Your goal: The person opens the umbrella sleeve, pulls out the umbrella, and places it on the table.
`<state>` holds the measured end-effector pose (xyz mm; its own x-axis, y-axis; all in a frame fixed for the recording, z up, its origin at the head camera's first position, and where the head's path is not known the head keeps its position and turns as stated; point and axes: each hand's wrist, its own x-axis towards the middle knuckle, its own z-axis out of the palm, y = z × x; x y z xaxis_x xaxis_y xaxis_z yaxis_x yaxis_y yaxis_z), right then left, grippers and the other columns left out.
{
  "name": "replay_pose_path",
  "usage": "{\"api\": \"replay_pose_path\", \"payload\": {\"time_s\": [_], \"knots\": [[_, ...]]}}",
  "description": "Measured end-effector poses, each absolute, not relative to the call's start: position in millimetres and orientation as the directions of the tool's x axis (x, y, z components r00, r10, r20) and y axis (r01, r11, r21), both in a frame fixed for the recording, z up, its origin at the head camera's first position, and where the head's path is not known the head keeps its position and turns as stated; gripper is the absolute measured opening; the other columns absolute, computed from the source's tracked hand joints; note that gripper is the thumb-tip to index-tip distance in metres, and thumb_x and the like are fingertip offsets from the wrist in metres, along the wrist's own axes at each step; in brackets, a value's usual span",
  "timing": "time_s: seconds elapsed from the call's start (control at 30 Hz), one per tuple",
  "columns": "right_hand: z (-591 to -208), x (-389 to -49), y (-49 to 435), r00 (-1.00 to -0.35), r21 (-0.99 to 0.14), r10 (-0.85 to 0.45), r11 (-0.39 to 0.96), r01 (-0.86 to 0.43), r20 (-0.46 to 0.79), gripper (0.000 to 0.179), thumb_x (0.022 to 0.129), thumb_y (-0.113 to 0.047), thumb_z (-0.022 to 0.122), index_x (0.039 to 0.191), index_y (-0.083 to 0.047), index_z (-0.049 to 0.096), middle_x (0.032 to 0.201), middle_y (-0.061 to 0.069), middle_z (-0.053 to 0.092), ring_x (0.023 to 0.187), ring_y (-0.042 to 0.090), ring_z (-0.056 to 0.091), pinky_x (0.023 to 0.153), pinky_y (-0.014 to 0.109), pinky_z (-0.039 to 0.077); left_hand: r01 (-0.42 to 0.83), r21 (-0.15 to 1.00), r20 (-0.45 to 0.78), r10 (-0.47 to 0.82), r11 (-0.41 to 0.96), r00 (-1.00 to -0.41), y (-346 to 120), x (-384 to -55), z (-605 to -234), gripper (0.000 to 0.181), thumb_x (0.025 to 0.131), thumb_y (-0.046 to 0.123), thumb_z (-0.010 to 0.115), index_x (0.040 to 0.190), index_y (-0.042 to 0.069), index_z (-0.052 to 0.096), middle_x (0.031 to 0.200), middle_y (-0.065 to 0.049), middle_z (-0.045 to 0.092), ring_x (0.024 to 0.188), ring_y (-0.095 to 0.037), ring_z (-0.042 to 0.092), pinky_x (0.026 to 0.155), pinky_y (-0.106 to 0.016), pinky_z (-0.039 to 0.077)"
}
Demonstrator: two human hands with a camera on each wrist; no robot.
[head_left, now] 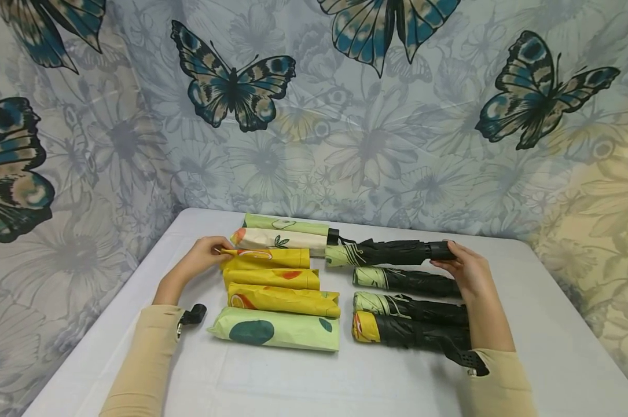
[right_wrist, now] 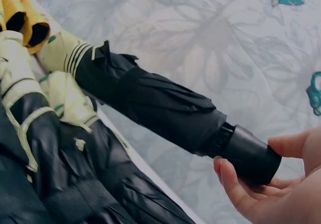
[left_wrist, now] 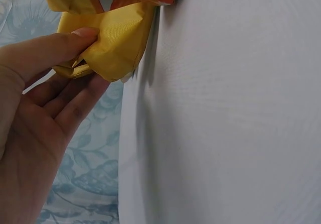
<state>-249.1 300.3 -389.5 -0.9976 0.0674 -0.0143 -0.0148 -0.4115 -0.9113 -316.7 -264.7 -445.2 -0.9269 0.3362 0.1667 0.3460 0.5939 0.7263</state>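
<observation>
At the table's left my left hand point(head_left: 212, 250) pinches the left end of a yellow umbrella sleeve point(head_left: 293, 258). The left wrist view shows thumb above and fingers beneath the yellow fabric point(left_wrist: 123, 38). On the other side my right hand point(head_left: 469, 271) holds a folded black umbrella point(head_left: 394, 253) by its black handle point(right_wrist: 253, 153). This umbrella lies level, its pale green end point(head_left: 338, 255) just right of the sleeve. Below it are folded black umbrellas, two with pale green ends point(head_left: 370, 278) and one with a yellow end point(head_left: 366, 328).
Two more yellow sleeves point(head_left: 272, 279) and a pale green one point(head_left: 303, 333) lie nearer the front. Behind are a cream sleeve point(head_left: 303, 238) and a green sleeve point(head_left: 298, 225), with a black handle point(head_left: 333, 236) at the cream one's right end. A white cloth point(head_left: 251, 382) covers the table.
</observation>
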Motion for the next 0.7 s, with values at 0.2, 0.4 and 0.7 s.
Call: {"api": "replay_pose_path", "payload": {"time_s": [0.2,0.4,0.7], "knots": [[-392,-249,315,-0.991,-0.880,0.131,-0.474,-0.039,-0.027,0.022,0.098,-0.007,0.055,0.089,-0.008,0.075,0.081,0.003,0.075,0.073,0.016,0.073,0.070,0.029,0.062,0.344,0.721,0.157,0.342,0.601,-0.926,-264,-318,-447,0.010,0.089,0.003,0.068,0.099,0.002,0.071,0.100,-0.017,0.071,0.093,-0.026,0.067,0.077,-0.030,0.058],[-400,-248,331,-0.980,-0.901,0.191,-0.433,-0.035,-0.054,0.020,0.098,-0.011,0.056,0.087,-0.013,0.073,0.081,-0.001,0.073,0.072,0.013,0.073,0.067,0.028,0.061,0.310,0.723,0.121,0.328,0.617,-0.937,-263,-318,-448,0.011,0.090,0.002,0.067,0.100,0.004,0.071,0.102,-0.016,0.071,0.093,-0.024,0.067,0.078,-0.033,0.058],[-411,-249,348,-0.987,-0.936,0.138,-0.351,0.028,-0.081,0.026,0.100,-0.017,0.054,0.086,-0.020,0.075,0.084,-0.007,0.074,0.066,0.014,0.072,0.066,0.025,0.060,0.318,0.717,0.121,0.338,0.620,-0.933,-263,-319,-448,0.011,0.090,0.002,0.067,0.099,0.003,0.072,0.102,-0.016,0.071,0.096,-0.025,0.067,0.078,-0.032,0.058]]}}
